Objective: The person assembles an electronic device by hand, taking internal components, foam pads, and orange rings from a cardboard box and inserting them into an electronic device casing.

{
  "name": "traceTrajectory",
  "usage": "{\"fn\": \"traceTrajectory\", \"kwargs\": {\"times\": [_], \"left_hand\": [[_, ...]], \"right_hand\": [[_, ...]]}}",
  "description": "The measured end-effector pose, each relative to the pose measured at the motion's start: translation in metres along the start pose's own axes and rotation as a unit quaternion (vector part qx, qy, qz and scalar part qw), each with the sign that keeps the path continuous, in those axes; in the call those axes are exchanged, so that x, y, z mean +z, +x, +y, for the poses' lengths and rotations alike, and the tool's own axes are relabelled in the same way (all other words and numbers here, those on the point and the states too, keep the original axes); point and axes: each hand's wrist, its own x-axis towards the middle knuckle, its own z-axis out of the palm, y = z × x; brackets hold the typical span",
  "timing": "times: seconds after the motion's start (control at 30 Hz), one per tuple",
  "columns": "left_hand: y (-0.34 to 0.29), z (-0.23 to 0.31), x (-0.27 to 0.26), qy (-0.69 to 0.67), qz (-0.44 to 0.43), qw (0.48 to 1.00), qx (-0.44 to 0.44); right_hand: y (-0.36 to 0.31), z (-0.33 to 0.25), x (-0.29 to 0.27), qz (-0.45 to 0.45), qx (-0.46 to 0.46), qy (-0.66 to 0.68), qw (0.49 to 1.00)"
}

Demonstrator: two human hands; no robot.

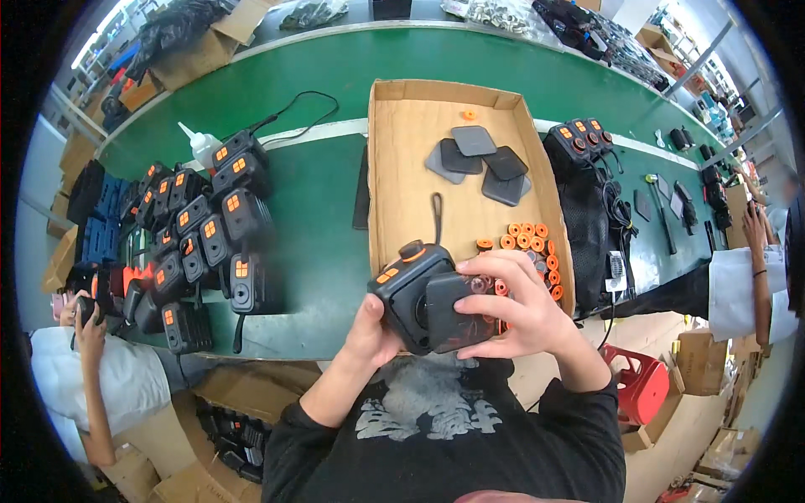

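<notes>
My left hand (374,334) is closed round a black box-shaped device (401,295) with orange buttons, a knob on top and a wrist strap. Between the fingers of my right hand (521,303) is a dark square plate (447,308), slightly blurred, held up against or just before the device's round-centred face; whether they touch I cannot tell. Both hands are over the near end of a shallow cardboard tray (394,176). Several similar square plates (475,141) lie loosely stacked in it. Orange-rimmed round knobs (537,243) cluster at its right side, partly hidden by my right hand.
Rows of similar black devices (201,226) stand on the green bench (310,193) at left, beside a white squeeze bottle (199,144). More devices (579,138) and cables are to the right. Co-workers sit at both sides; a red stool (641,386) stands at lower right.
</notes>
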Motion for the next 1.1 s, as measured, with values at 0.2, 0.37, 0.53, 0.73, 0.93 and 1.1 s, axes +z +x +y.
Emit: {"fn": "traceTrajectory", "kwargs": {"times": [0.2,0.37,0.53,0.73,0.93,1.1], "left_hand": [[-0.002,-0.002,-0.001,-0.035,-0.024,0.997,-0.060],[-0.004,-0.002,-0.005,-0.045,-0.039,0.995,-0.083],[-0.007,-0.001,-0.002,-0.034,-0.040,0.996,-0.071],[-0.006,0.000,0.006,-0.035,-0.029,0.998,-0.036],[-0.008,0.003,-0.001,-0.068,-0.029,0.995,-0.066],[-0.008,0.000,-0.006,-0.093,-0.049,0.992,-0.068]], "right_hand": [[0.000,0.002,0.007,-0.028,-0.054,-0.037,0.997],[-0.001,0.000,0.009,-0.051,-0.069,-0.019,0.996],[-0.001,-0.003,0.009,-0.043,-0.080,-0.054,0.994],[-0.012,-0.026,0.017,-0.011,-0.023,-0.267,0.963],[-0.006,-0.027,0.003,-0.152,-0.009,-0.221,0.963],[0.000,-0.024,-0.008,-0.176,-0.078,-0.257,0.947]]}}
